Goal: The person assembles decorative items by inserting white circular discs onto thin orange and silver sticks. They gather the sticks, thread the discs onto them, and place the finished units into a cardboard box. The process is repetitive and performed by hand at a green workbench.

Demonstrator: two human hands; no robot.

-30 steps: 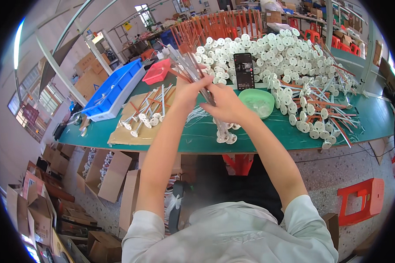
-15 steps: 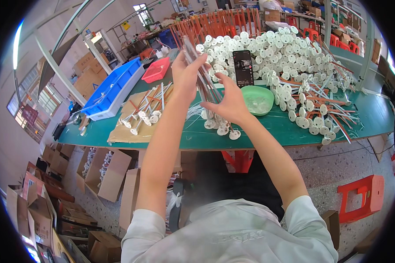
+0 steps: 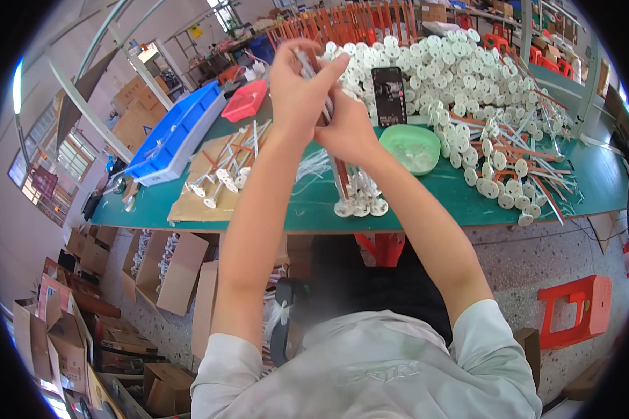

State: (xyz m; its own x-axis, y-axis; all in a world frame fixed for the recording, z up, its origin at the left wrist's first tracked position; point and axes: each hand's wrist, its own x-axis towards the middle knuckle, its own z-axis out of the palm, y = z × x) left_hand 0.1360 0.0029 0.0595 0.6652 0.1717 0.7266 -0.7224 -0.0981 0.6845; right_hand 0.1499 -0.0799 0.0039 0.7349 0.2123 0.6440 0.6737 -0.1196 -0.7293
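Bundle of slim brown and silver rods with round white disc ends point(image 3: 341, 176): near-upright, discs down over green tabletop point(image 3: 304, 211) | left hand point(image 3: 297, 98): curled round upper rods | right hand point(image 3: 349, 131): closed round rods lower down, fingers spread half a second ago | disc ends: now more level | rounded light-green plastic bowl point(image 3: 391, 139): right of bundle, unmoved

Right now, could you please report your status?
Left hand and right hand gripping rod bundle. White discs at its lower end. Green bowl nearby, right.
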